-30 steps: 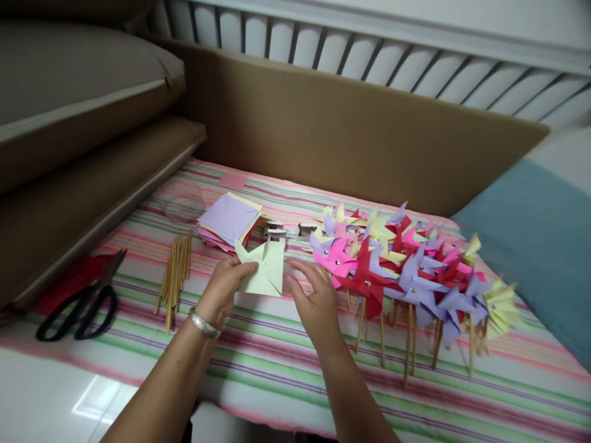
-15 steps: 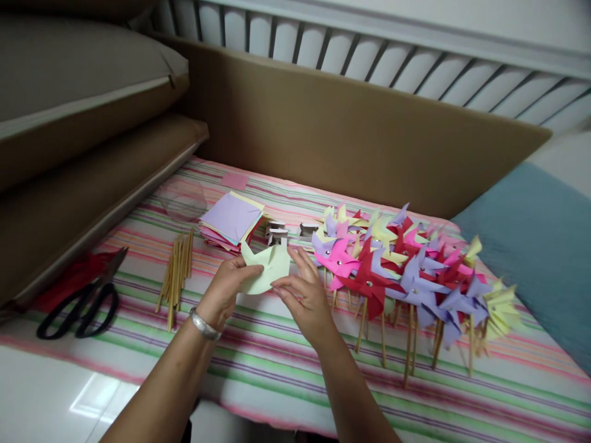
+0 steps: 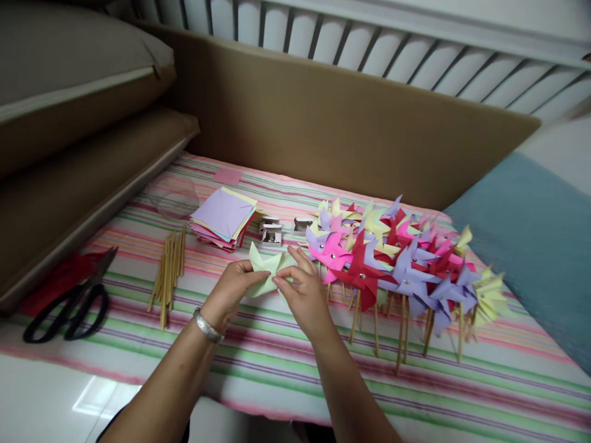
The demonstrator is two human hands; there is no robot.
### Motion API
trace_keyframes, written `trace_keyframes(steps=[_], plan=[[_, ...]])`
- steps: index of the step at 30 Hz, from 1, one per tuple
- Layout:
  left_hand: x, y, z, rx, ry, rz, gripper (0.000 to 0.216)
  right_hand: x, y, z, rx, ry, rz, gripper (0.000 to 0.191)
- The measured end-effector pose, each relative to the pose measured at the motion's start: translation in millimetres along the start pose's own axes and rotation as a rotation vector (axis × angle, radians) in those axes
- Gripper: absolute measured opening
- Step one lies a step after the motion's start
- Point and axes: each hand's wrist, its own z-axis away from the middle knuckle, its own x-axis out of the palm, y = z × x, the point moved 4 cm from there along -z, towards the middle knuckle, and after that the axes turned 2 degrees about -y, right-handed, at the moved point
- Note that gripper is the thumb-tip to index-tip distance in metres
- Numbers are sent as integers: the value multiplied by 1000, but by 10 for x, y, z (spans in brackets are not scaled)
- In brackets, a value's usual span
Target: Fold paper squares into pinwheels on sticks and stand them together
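Note:
A pale green paper pinwheel [image 3: 266, 284], its corners folded inward, is held up over the striped cloth between both hands. My left hand [image 3: 235, 289] grips its left side, the thumb pressed near the centre. On the right edge, my right hand [image 3: 302, 286] pinches a corner with thumb and forefinger, its other fingers raised. Just beyond are small open boxes [image 3: 271, 234] and a stack of coloured paper squares [image 3: 224, 215], purple on top. Finished pinwheels [image 3: 406, 280] in purple, red, pink and yellow stand crowded to the right of my right hand.
Thin wooden sticks [image 3: 168, 271] lie left of my hands, with black-handled scissors [image 3: 69, 311] and red material [image 3: 50, 283] farther left. A pink paper piece [image 3: 228, 176] and a clear round item [image 3: 173, 194] lie behind. A brown board [image 3: 351, 123] closes off the back.
Another corner of the green paper has been folded toward the centre, and my right thumb and forefinger have moved in with it. The whole view has shifted slightly.

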Motion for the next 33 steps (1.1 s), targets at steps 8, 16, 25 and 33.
trace_keyframes(steps=[8,16,25,33], plan=[[4,4,15,-18,-26,-6,20,37,30,7,55,10,10,5],[0,10,38,-60,-57,-42,22,80,57,14,104,5,-1,5],[31,1,-7,-25,-101,-324,19,-122,28,-17,77,-10,5,56],[137,-27,44,12,-329,-546,15,-105,47,41,212,-311,-112,60]])
